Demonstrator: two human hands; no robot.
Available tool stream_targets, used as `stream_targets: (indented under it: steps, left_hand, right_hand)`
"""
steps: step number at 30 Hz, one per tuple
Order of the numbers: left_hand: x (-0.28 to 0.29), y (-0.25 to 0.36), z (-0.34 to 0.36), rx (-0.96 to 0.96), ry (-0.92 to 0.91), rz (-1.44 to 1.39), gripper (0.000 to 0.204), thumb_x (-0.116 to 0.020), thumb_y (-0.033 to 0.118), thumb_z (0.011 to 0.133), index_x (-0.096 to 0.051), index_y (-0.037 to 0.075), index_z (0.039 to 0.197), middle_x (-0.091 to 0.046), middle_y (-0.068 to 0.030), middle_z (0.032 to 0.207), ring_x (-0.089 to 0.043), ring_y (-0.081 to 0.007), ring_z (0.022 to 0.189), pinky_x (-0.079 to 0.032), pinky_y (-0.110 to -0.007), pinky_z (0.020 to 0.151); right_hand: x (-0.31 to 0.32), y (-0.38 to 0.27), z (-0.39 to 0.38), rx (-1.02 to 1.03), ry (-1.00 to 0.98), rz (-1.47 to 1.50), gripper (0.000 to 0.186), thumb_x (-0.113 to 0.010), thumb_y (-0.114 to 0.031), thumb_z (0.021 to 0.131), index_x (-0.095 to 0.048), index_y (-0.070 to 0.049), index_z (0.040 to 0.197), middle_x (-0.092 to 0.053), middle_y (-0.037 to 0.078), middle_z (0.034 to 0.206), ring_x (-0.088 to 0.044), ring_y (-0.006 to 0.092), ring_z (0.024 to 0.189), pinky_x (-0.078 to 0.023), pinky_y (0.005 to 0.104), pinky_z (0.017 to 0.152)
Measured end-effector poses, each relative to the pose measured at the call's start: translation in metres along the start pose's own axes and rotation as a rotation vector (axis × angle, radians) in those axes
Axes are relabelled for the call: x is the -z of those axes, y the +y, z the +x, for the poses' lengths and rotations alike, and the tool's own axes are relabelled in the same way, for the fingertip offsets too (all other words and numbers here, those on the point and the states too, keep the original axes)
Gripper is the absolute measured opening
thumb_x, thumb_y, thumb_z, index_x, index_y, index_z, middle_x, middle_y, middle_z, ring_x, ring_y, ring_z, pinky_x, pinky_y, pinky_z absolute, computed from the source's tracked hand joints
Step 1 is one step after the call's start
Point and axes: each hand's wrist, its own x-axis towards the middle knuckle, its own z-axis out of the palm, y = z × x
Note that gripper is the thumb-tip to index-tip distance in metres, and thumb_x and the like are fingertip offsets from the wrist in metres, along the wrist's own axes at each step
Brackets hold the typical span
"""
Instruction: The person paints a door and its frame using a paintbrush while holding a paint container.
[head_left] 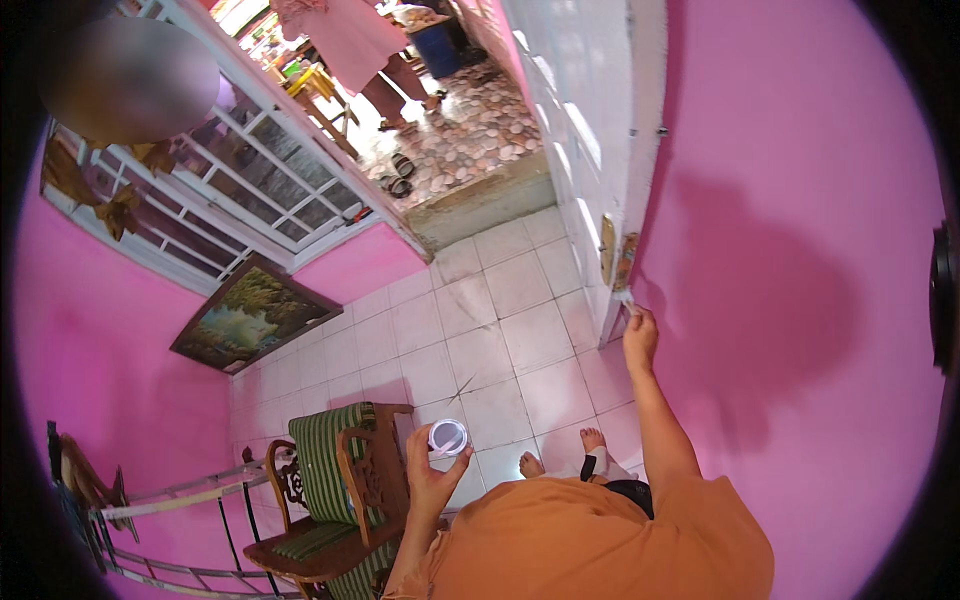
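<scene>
In my left hand (430,485) is a small round cup (448,436), pale inside, gripped at its sides over the tiled floor. A light streak lies across its opening; I cannot tell whether it is a stick or its contents. My right hand (641,342) reaches out to the edge of the white door (590,140). Its fingers pinch a small, pale brush-like tool (627,299), whose tip is at the door edge just below the worn metal lock plate (627,258). A brass handle plate (607,248) sits on the door face beside it.
A carved wooden armchair (345,475) with green striped cushions stands left of me, beside a metal ladder (180,495). A framed painting (255,318) leans below the barred window (250,180). Beyond the raised doorstep (480,205), a person (350,45) stands outside. The pink wall (800,250) rises close on my right.
</scene>
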Motion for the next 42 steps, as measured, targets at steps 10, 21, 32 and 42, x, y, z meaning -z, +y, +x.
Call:
stream_targets:
  steps: [10, 21, 32, 42]
  left_hand:
    - [0.000, -0.012, -0.013, 0.166, 0.057, -0.100, 0.057, -0.084, 0.016, 0.078, -0.055, 0.001, 0.124, -0.054, -0.0129, 0.120, -0.055, -0.0267, 0.112, -0.045, -0.038, 0.096]
    - [-0.007, -0.004, -0.011, 0.123, -0.009, -0.036, 0.058, -0.084, 0.019, 0.078, -0.055, 0.001, 0.124, -0.053, -0.0129, 0.119, -0.055, -0.0283, 0.112, -0.044, -0.039, 0.097]
    - [-0.014, 0.003, -0.007, 0.101, -0.025, -0.038, 0.056, -0.084, 0.020, 0.078, -0.056, 0.002, 0.123, -0.054, -0.0126, 0.118, -0.054, -0.0275, 0.112, -0.044, -0.038, 0.098]
    - [-0.006, -0.006, -0.015, 0.135, 0.027, -0.031, 0.055, -0.084, 0.020, 0.078, -0.056, 0.002, 0.122, -0.054, -0.0117, 0.116, -0.054, -0.0273, 0.110, -0.044, -0.038, 0.096]
  right_hand:
    - [-0.044, 0.129, -0.010, -0.780, -0.233, 0.291, 0.021, -0.056, -0.019, 0.092, -0.057, -0.009, 0.074, -0.043, -0.002, 0.054, -0.042, 0.0103, 0.041, -0.029, 0.0276, 0.036]
    - [-0.038, 0.057, 0.037, -0.283, -0.325, -0.305, 0.044, -0.053, -0.032, 0.092, -0.070, 0.008, 0.091, -0.067, 0.033, 0.096, -0.066, 0.0471, 0.095, -0.052, 0.0514, 0.083]
    - [-0.022, 0.087, 0.003, -0.393, -0.204, -0.104, 0.042, -0.048, -0.030, 0.094, -0.070, 0.006, 0.089, -0.066, 0.032, 0.089, -0.065, 0.0481, 0.090, -0.050, 0.0519, 0.079]
    - [-0.018, 0.007, -0.005, -0.642, -0.198, 0.490, 0.030, -0.046, -0.029, 0.102, -0.060, -0.006, 0.087, -0.042, -0.003, 0.055, -0.039, 0.0092, 0.039, -0.030, 0.0275, 0.035]
